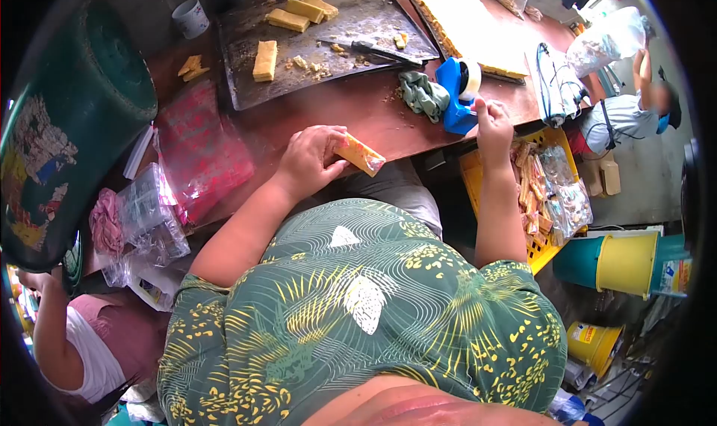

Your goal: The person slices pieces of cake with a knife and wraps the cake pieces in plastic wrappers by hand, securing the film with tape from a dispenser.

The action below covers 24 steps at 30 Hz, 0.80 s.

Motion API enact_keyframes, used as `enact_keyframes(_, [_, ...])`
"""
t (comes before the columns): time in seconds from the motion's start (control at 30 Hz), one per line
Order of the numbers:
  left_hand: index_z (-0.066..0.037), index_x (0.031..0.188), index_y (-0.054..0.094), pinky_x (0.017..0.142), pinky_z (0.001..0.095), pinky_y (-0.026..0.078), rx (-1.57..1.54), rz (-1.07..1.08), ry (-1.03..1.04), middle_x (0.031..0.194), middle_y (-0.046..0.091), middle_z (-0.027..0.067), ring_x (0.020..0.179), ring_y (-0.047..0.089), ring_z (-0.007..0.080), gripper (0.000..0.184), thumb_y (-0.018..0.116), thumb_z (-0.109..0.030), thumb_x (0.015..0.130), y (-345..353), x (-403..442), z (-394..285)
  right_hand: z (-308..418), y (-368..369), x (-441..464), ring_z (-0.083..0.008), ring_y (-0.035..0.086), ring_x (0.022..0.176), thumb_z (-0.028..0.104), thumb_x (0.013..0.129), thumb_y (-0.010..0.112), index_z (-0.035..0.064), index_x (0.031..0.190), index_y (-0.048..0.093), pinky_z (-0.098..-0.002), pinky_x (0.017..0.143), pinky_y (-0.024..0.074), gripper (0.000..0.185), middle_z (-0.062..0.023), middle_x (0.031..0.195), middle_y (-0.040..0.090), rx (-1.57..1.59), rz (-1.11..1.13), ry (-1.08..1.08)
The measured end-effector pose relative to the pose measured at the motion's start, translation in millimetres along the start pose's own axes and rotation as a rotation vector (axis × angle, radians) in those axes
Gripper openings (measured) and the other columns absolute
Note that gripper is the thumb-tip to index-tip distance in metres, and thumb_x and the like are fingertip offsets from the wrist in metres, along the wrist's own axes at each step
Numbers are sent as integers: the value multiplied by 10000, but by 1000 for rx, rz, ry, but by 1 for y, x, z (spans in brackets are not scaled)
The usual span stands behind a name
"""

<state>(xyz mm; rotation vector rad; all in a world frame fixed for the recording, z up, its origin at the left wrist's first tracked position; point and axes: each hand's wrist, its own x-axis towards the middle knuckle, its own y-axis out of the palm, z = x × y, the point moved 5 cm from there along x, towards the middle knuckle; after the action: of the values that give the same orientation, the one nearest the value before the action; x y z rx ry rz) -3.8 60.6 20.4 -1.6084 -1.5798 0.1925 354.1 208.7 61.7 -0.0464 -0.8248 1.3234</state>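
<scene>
My left hand (312, 157) is closed around one end of a yellow cake bar (360, 155) in clear plastic wrap, held above the table's front edge. My right hand (493, 123) is closed in a pinch at the front of the blue tape dispenser (450, 97); whatever its fingertips hold is too small to make out. Beside the dispenser lies a crumpled grey-green cloth (424, 95). Behind it, a dark baking tray (254, 82) bears several unwrapped cake bars (288, 20), crumbs and a knife (385, 51).
A large cake slab (474, 26) lies at the back right. Below my right arm stands a yellow crate (472, 176) of wrapped bars. Red-printed plastic (205, 146) and clear bags (149, 209) lie left, by a big green bin (89, 120). Other people are at both sides.
</scene>
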Motion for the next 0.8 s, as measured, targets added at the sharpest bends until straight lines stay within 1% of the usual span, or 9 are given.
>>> enact_keyframes(0.13, [-91,1112,611,975,433,506,27,-43,45,1245,685,104,1123,660,319,425,845,-119,758,-2,0,-5,-9,-10,-33,-293,598,849,260,925,751,10,719,697,-410,788,481,328,-127,779,625,-362,7,-254])
enact_keyframes(0.23, [-96,1118,617,947,433,519,-19,-67,81,1203,684,96,1088,668,317,447,865,-125,748,-1,2,-4,-31,-18,-43,-291,598,842,272,930,750,8,683,664,-406,784,476,372,-134,795,624,-395,35,-109])
enact_keyframes(0.37, [-105,1105,627,916,422,533,-4,-83,167,1149,676,85,1061,670,309,451,889,-164,742,-1,-3,-14,22,22,-53,-274,601,863,233,944,734,-2,748,691,-404,767,479,310,-133,808,611,-45,331,-1])
enact_keyframes(0.43, [-105,1098,628,902,417,539,24,-83,235,1130,673,84,1048,672,309,441,890,-182,751,0,-3,-20,68,61,-64,-262,607,890,226,951,723,-6,797,705,-379,762,490,279,-129,797,597,130,602,-82])
enact_keyframes(0.5, [-102,1095,627,887,415,546,59,-77,296,1114,671,88,1033,676,310,428,884,-196,766,-1,-6,-24,128,87,-80,-276,623,866,223,957,710,14,821,718,-385,756,511,250,-131,799,594,105,838,-136])
enact_keyframes(0.57, [-124,1101,633,872,423,541,54,-111,299,1109,667,82,1009,676,300,422,872,-220,768,-4,-8,-25,171,106,-95,-249,607,820,184,946,722,23,878,714,-399,713,494,175,-119,809,572,287,959,-200])
enact_keyframes(0.67, [-128,1115,636,849,429,548,50,-160,220,1102,665,95,989,676,308,428,861,-213,762,-4,-8,-25,162,126,-93,-347,636,780,314,915,738,48,873,756,-459,728,517,270,-156,805,629,-34,880,-411])
enact_keyframes(0.7, [-125,1121,636,841,430,553,48,-171,176,1099,664,104,984,676,315,432,859,-204,759,-4,-9,-25,149,128,-90,-347,645,783,372,905,740,54,838,756,-467,738,526,325,-166,801,643,-131,918,-357])
enact_keyframes(0.8, [-111,1113,669,807,420,559,16,-76,219,1061,647,108,930,674,320,416,858,-150,745,-5,-7,-26,119,114,-84,-339,652,871,371,843,808,58,811,730,-482,766,528,324,-158,861,666,-202,936,-167])
